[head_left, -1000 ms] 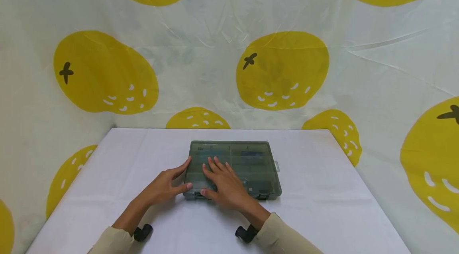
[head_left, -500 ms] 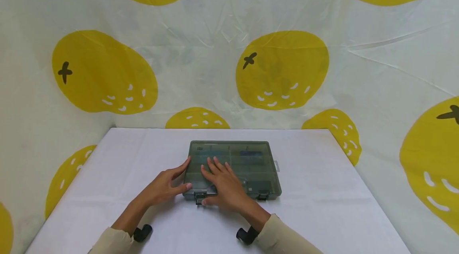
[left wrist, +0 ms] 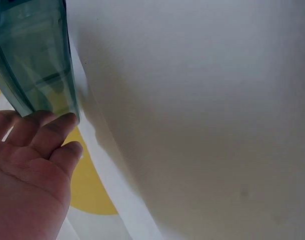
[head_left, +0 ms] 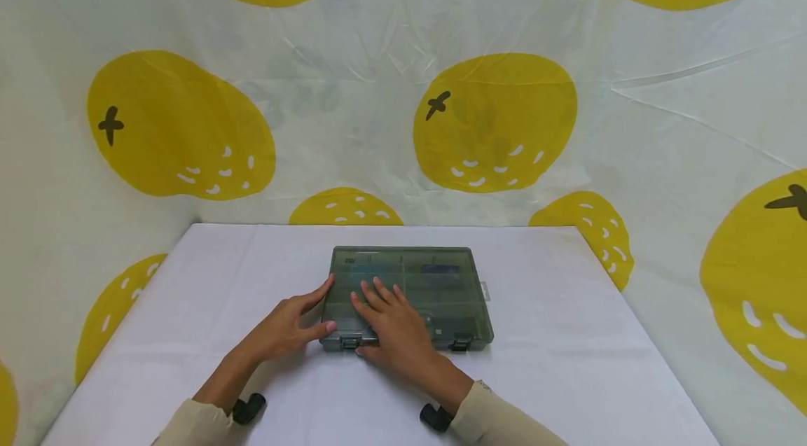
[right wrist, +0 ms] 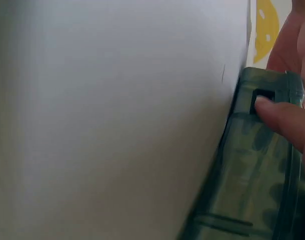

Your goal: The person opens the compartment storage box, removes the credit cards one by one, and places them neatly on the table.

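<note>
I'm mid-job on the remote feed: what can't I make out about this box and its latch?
- Contents of the box, head view: too dim through the tinted lid to identify.
- Lid area beneath the right hand, head view: covered by that hand.
- Left latch, right wrist view: partly covered by the thumb; whether it is locked, I can't tell.
- Box, left wrist view: cut off by the left and top edges.

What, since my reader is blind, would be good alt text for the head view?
A right hand rests spread on a closed, see-through box on a white table; a left hand touches its left edge. Behind is a sheet with yellow fruit shapes.
</note>
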A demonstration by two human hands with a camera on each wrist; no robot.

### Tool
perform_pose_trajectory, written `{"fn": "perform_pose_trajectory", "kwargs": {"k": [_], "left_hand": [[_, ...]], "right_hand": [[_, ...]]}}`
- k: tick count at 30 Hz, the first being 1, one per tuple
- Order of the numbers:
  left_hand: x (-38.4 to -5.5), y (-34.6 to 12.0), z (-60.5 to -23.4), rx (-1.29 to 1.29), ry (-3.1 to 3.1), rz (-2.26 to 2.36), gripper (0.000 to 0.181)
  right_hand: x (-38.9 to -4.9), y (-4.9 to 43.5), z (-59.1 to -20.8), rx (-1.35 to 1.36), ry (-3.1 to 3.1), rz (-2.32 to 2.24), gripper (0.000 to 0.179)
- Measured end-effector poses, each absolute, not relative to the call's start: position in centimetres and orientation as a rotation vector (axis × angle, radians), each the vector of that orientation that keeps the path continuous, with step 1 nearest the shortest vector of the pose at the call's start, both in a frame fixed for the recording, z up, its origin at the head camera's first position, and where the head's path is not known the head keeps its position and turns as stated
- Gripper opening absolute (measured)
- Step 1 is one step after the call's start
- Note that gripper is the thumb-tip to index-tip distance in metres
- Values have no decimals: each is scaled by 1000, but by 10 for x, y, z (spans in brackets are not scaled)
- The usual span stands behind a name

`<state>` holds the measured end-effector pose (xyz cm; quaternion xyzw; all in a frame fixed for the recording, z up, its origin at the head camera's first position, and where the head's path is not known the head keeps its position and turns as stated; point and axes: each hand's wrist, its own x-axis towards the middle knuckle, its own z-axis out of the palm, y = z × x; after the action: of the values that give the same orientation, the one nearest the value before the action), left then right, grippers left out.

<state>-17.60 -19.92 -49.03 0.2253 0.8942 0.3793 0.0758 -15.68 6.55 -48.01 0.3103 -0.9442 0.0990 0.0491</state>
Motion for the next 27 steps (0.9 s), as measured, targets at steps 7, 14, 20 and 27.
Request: {"fn": "perform_pose_trajectory", "kwargs": {"k": [7, 14, 20, 27], "left_hand": [[-177, -199, -490, 650, 2671, 1145, 90], [-177, -201, -491, 592, 2612, 1179, 92], [-181, -208, -495, 675, 2517, 1263, 91], [-183, -216, -499, 749, 2390, 1372, 93]], "right_hand": [[-160, 86, -470, 1057, -2925, 461, 91], [-154, 135, -468, 1037, -2907, 528, 88], [-149, 172, -469, 1027, -2869, 560, 86], [-145, 195, -470, 974, -2862, 529, 80]]}}
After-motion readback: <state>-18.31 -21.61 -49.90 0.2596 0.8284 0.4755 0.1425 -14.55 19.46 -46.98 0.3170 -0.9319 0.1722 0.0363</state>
